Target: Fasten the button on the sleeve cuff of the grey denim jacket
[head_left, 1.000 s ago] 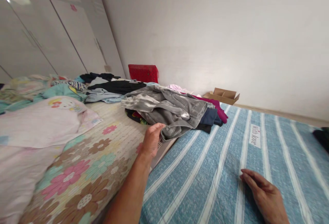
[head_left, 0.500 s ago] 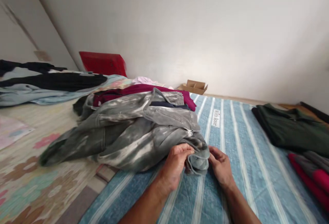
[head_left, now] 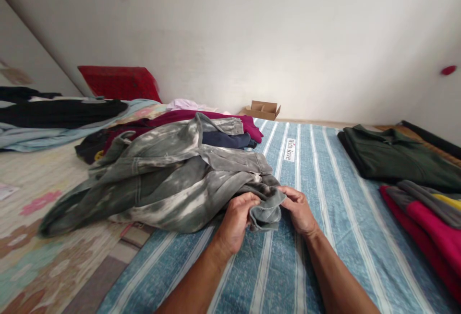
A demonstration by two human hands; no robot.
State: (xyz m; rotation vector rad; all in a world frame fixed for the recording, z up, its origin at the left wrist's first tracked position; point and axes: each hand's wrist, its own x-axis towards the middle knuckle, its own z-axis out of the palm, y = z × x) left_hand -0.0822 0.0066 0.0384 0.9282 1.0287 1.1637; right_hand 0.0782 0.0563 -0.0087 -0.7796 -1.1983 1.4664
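While my left hand [head_left: 236,218] and right hand [head_left: 297,208] both pinch the jeans [head_left: 173,179] hem on the blue bed cover [head_left: 324,237], I'd keep grips closed, level and apart, drawing the leg flat.

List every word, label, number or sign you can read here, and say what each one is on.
"With love": on a small white label sewn onto the blue striped bedcover, beyond the grey jeans that both hands grip.
Cardboard box by the wall: no print legible.
Red crate at the back: blurred, no text readable.
The folded clothes on the right show no lettering.
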